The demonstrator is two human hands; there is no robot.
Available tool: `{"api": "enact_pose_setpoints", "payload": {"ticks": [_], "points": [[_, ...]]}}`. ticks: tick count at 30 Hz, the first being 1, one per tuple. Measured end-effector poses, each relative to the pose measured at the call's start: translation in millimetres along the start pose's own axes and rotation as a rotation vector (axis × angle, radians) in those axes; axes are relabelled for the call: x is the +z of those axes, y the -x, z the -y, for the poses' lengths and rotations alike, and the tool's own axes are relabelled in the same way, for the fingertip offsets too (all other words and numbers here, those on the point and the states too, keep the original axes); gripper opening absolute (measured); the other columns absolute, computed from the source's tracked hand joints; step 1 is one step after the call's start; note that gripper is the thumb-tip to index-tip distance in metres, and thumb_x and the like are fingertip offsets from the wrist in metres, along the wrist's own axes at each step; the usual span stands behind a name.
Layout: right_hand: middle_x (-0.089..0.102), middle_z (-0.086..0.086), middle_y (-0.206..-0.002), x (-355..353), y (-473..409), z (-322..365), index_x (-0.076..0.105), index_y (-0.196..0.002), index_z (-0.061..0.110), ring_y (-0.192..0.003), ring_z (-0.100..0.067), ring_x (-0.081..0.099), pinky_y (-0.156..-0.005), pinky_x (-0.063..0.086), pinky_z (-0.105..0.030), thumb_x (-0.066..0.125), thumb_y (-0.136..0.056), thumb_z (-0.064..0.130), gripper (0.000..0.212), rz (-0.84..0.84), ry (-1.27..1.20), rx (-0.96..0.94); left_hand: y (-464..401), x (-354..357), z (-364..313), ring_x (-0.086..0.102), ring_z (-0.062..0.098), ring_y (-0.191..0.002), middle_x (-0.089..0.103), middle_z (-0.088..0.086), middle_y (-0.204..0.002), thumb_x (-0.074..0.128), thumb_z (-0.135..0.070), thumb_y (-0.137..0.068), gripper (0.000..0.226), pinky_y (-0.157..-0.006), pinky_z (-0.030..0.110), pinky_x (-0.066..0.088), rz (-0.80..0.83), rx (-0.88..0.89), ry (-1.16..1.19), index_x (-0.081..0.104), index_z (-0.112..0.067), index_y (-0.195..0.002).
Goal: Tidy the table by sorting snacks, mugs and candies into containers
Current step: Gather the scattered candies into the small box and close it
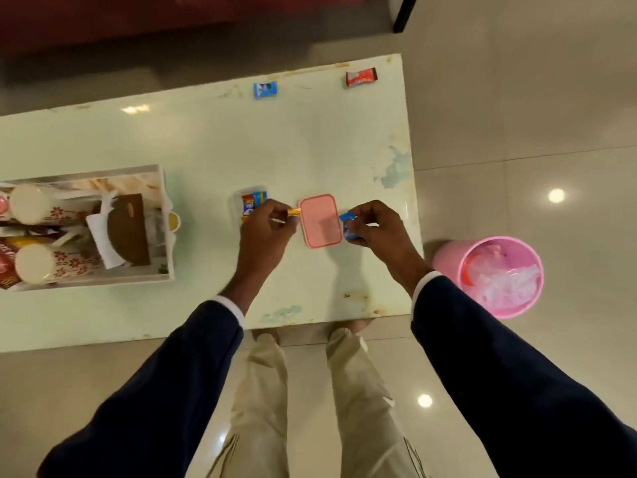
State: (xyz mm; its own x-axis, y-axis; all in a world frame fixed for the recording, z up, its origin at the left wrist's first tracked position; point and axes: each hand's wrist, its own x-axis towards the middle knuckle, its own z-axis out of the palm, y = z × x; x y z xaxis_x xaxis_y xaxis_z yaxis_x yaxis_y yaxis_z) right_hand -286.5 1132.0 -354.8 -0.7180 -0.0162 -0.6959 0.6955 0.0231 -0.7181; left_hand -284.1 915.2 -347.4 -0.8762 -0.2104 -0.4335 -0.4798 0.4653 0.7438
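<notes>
On the pale green table [213, 146], my left hand [267, 224] pinches a small gold-wrapped candy [294, 212] over the near edge of a clear plastic box [238, 198] that holds several wrapped candies. A pink lid [320, 220] lies flat between my hands. My right hand [374, 224] grips a blue-wrapped candy [348, 227] just right of the lid. Two more candies lie at the table's far edge, a blue one [265, 89] and a red one [361, 77]. A white tray [165, 236] at the left holds two flowered mugs [34, 205] [41, 263] and snack packs.
A pink bin [498, 276] lined with clear plastic stands on the tiled floor right of the table. A dark red sofa [138, 19] runs along the far side. A black furniture leg [405, 12] is at the top right. My legs stand at the table's near edge.
</notes>
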Motion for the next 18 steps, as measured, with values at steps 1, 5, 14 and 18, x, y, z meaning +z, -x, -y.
{"api": "enact_pose_setpoints", "payload": {"ticks": [1, 5, 14, 18], "points": [[0.068, -0.003, -0.093, 16, 0, 4, 0.064, -0.092, 0.015, -0.091, -0.026, 0.072, -0.077, 0.062, -0.034, 0.07, -0.088, 0.004, 0.013, 0.003, 0.061, -0.012, 2, -13, 11, 0.072, 0.006, -0.072, 0.071, -0.003, -0.079, 0.074, -0.017, -0.089, 0.009, -0.068, 0.032, 0.058, -0.036, -0.037, 0.01, 0.066, -0.016, -0.094], [0.065, 0.004, -0.087, 78, -6, 16, 0.061, -0.084, 0.022, -0.08, -0.015, 0.066, -0.061, 0.053, -0.023, 0.076, -0.084, 0.013, 0.018, 0.007, 0.258, -0.087, -6, -48, 37, 0.062, -0.011, -0.068, 0.07, -0.009, -0.082, 0.078, -0.02, -0.085, 0.011, -0.064, 0.003, 0.043, -0.154, -0.036, -0.072, 0.072, -0.018, -0.094], [0.072, 0.003, -0.095, 155, -27, 31, 0.068, -0.104, 0.018, -0.082, -0.013, 0.071, -0.061, 0.053, -0.009, 0.074, -0.087, 0.029, 0.02, -0.124, 0.549, -0.189, -38, -75, 51, 0.067, 0.016, -0.095, 0.069, 0.007, -0.112, 0.072, -0.013, -0.09, 0.024, -0.083, 0.022, 0.055, -0.074, 0.16, -0.135, 0.069, -0.01, -0.114], [0.076, -0.004, -0.094, 148, -30, 35, 0.068, -0.102, 0.015, -0.075, -0.017, 0.073, -0.066, 0.062, -0.031, 0.067, -0.091, 0.022, 0.013, -0.229, 0.444, -0.086, -43, -89, 63, 0.06, 0.01, -0.086, 0.061, 0.009, -0.112, 0.063, -0.013, -0.096, 0.015, -0.069, 0.003, 0.043, -0.057, 0.233, -0.162, 0.067, -0.011, -0.111]]}}
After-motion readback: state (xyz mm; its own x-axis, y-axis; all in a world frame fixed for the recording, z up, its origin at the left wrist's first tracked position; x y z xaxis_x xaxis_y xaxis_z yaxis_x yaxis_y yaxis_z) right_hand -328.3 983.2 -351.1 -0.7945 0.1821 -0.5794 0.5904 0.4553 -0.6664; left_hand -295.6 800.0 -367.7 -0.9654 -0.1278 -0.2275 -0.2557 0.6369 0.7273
